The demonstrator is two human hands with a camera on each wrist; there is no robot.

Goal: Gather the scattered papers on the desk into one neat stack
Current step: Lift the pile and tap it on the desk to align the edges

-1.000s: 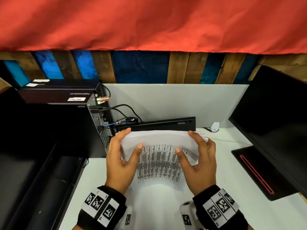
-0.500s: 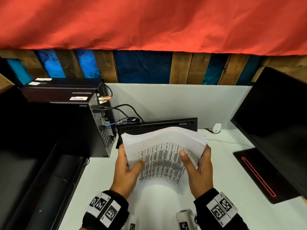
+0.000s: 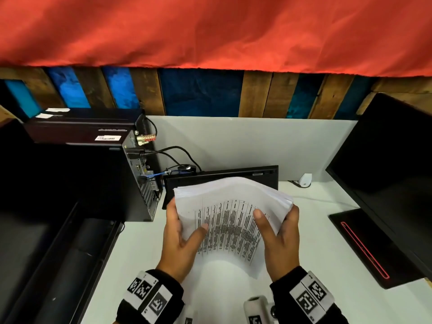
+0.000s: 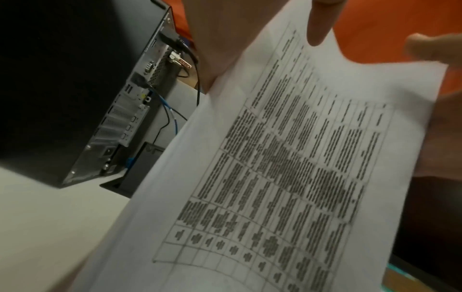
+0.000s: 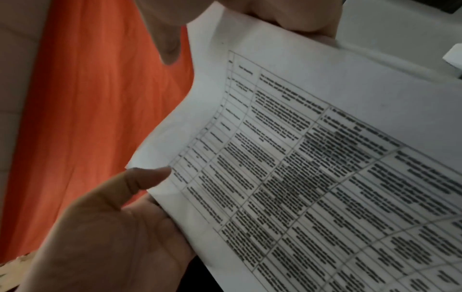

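Both hands hold the paper stack (image 3: 230, 220) upright above the middle of the white surface (image 3: 311, 242). The left hand (image 3: 180, 239) and right hand (image 3: 279, 239) each grip a side edge, thumbs in front. The light, floppy sheets bow and fan at the top; holding both long edges seems best.

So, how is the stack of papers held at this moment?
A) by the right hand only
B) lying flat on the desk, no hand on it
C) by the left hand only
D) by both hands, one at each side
D: the left hand and the right hand each grip one side of the stack of papers, thumbs on the printed table.
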